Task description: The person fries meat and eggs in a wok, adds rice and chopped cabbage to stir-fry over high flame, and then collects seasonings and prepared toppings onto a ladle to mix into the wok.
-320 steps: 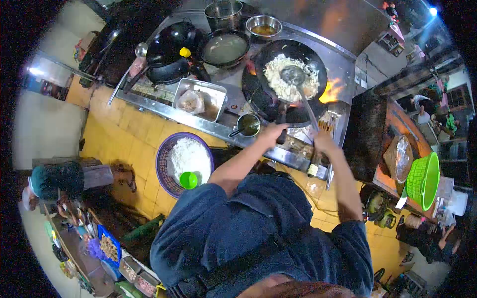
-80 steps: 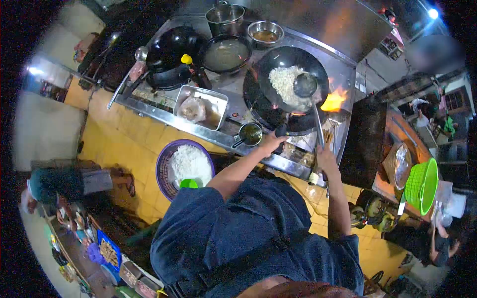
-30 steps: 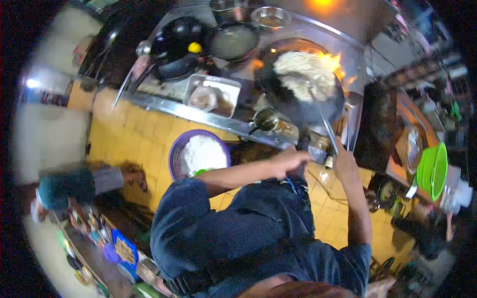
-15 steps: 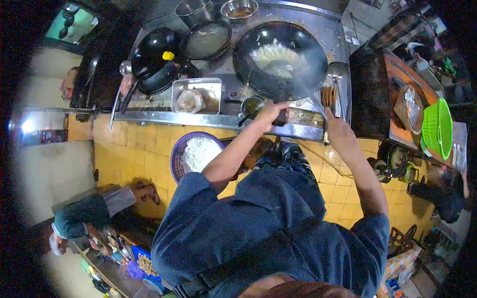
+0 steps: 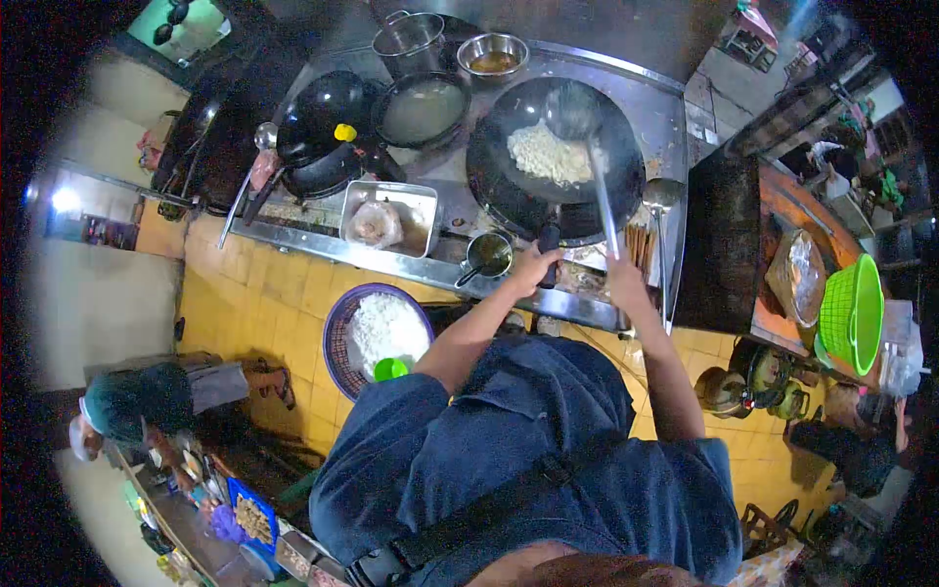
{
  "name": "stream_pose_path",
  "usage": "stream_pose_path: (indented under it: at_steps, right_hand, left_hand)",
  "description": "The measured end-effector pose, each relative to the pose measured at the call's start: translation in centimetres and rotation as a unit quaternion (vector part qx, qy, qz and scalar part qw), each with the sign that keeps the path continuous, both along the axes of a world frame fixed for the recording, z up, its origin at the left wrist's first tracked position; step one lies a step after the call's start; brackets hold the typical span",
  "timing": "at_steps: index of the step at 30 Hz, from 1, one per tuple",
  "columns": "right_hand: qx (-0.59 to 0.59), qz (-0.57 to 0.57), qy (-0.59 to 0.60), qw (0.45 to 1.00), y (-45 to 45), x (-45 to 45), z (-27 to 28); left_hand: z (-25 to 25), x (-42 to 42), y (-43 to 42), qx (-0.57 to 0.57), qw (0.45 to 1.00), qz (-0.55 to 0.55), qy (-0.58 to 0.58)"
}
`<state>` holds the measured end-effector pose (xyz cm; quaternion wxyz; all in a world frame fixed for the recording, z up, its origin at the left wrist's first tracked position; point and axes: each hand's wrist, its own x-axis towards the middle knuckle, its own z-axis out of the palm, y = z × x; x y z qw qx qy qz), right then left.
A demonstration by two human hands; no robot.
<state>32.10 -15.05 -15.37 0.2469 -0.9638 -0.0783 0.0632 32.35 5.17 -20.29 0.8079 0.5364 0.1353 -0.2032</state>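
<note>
My left hand is closed around the dark handle of a large black wok on the stove. Pale, lumpy food lies in the middle of the wok. In my right hand is the long metal handle of a wok spatula, gripped from above. Its broad head is smeared by motion at the wok's far side, beyond the food. Just left of my left hand stands a small metal pot with dark liquid and a black-handled utensil in it.
A metal tray with a bagged item, a pan of cloudy liquid and a steel bowl share the stove. A ladle lies right of the wok. Below left is a purple basket of white food with a green cup.
The spatula head has moved from the food to the wok's far side. My right hand has shifted left and lower. The camera view has tilted, and the green cup has come into sight.
</note>
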Motion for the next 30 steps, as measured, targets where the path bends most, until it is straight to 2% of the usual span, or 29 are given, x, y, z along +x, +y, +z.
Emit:
stream_pose_path:
  at_steps: [1,2,4,5,6,8,9,10,12,13,14,16,17,20,21,22,24,26,27,30]
  right_hand:
    - [-0.098,0.124,-0.052,0.986,-0.4,2.3,-4.9]
    - [-0.099,0.130,-0.055,0.985,0.1,3.4,-3.0]
    - [-0.049,0.031,-0.081,0.995,0.9,5.5,0.6]
    - [-0.101,0.062,-0.126,0.985,0.4,6.4,0.8]
    - [-0.104,0.065,-0.125,0.985,0.3,6.1,0.5]
    - [0.027,-0.083,-0.081,0.993,0.2,5.6,-1.3]
    - [-0.111,0.018,-0.089,0.990,-0.6,5.2,-2.1]
    - [-0.112,0.021,-0.090,0.989,-1.9,5.8,-1.7]
    - [-0.104,0.190,0.124,0.968,-3.5,5.2,1.0]
    - [-0.116,0.127,0.163,0.972,-3.3,4.2,5.4]
    - [-0.127,0.061,0.200,0.970,-3.1,3.0,10.6]
    - [-0.236,0.060,0.092,0.965,-3.3,0.0,16.5]
    - [-0.235,0.056,0.088,0.966,-3.3,-0.3,17.9]
    - [-0.192,0.130,0.090,0.969,-3.1,-2.4,18.9]
    - [-0.198,0.117,0.102,0.968,-2.8,-2.4,19.0]
    - [-0.203,0.103,0.117,0.967,-2.7,-2.5,18.9]
    - [-0.228,0.099,0.074,0.966,-3.3,-2.8,16.2]
    - [-0.251,0.094,0.038,0.963,-3.1,-2.9,15.6]
    - [-0.227,0.078,0.063,0.969,-2.5,-2.8,16.0]
    - [-0.200,0.069,0.079,0.974,-2.5,-3.8,14.8]
  left_hand:
    - [1.1,0.1,-0.3,-0.048,0.998,0.040,0.017]
    - [1.2,0.2,-0.3,-0.050,0.998,0.046,0.014]
    - [1.6,0.8,0.0,0.079,0.997,0.013,0.016]
    - [1.9,0.8,-0.1,0.128,0.992,0.018,0.012]
    - [2.1,0.4,-0.1,0.124,0.992,0.021,0.014]
    - [2.7,0.9,0.1,0.050,0.997,0.020,0.050]
    - [1.0,1.4,0.1,0.030,0.997,0.019,0.075]
    - [0.9,2.1,-0.5,0.028,0.997,0.022,0.075]
    - [0.4,1.7,-1.6,-0.072,0.977,0.064,0.192]
    - [7.0,0.6,-2.7,-0.034,0.969,0.063,0.236]
    - [10.2,-0.9,-3.4,-0.064,0.990,0.034,0.123]
    - [17.6,-2.3,-2.3,-0.260,0.951,-0.012,0.167]
    - [19.2,-2.4,-2.0,-0.278,0.926,-0.021,0.254]
    - [13.3,-0.4,0.7,-0.218,0.952,-0.047,0.211]
    - [11.0,-0.9,1.2,-0.125,0.982,-0.034,0.137]
    - [6.1,-1.5,1.2,-0.049,0.991,-0.007,0.124]
    - [7.4,-4.6,-1.6,-0.011,0.986,0.028,0.165]
    - [14.7,-8.8,-2.4,-0.091,0.985,-0.067,0.129]
    - [17.2,-9.0,-2.7,-0.115,0.970,-0.062,0.205]
    - [13.3,-4.2,-0.9,-0.126,0.968,-0.093,0.193]
